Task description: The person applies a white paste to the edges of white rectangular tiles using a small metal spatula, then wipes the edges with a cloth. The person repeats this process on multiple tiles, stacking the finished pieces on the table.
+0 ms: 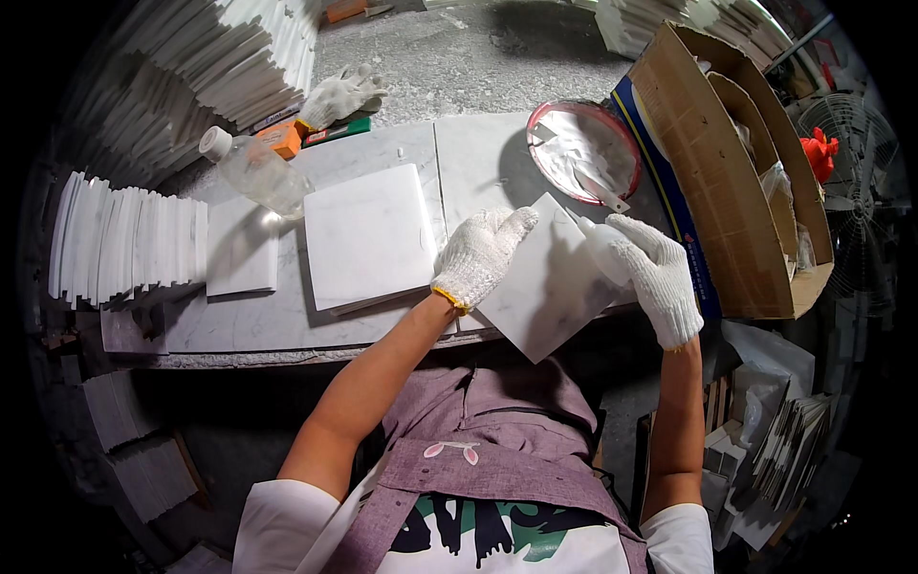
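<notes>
My left hand [483, 251], in a white knitted glove with a yellow cuff, closes on the left edge of a white marble-look tile [540, 282]. The tile is turned corner-up and its lowest corner juts past the table's front edge. A small translucent white squeeze bottle [604, 249] is in my gloved right hand [658, 282], tilted with its tip by the tile's upper right edge. Left of my left hand lies a neat stack of square white tiles [368, 234]. Beyond the tile sits a red-rimmed bowl [635, 153] of white paste with metal scrapers [601, 191] in it.
A large open cardboard box [736, 191] stands at the right of the marble table [258, 330]. On the left are a clear plastic bottle [258, 172], a row of upright tiles [129, 239], an orange box [280, 139] and a loose glove [339, 98]. A fan [851, 182] stands far right.
</notes>
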Demonstrator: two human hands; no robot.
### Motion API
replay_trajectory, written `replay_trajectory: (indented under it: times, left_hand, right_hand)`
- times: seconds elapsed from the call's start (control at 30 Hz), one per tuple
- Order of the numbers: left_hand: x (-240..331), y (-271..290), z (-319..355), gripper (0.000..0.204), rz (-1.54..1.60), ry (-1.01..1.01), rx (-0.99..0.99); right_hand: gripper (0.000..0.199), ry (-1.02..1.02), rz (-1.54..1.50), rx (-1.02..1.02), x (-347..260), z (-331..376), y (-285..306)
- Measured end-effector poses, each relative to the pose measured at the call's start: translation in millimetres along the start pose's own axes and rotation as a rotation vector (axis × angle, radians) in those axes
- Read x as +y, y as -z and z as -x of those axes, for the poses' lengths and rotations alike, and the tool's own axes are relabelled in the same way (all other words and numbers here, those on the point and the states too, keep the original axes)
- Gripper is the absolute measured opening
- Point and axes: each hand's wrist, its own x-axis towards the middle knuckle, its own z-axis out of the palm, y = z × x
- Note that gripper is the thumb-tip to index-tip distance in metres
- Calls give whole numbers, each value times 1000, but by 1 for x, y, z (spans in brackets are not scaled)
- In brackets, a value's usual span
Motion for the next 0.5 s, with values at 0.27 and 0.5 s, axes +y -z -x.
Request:
replay_trajectory:
  times: [0.27,0.5]
  left_hand:
    - [7,4,2,57,-41,18,-12]
    - [1,0,0,57,-8,-2,-4]
  right_hand:
    - [37,-17,3,-1,-4,0,-1]
    - [38,-30,-19,-5,-4,0,-1]
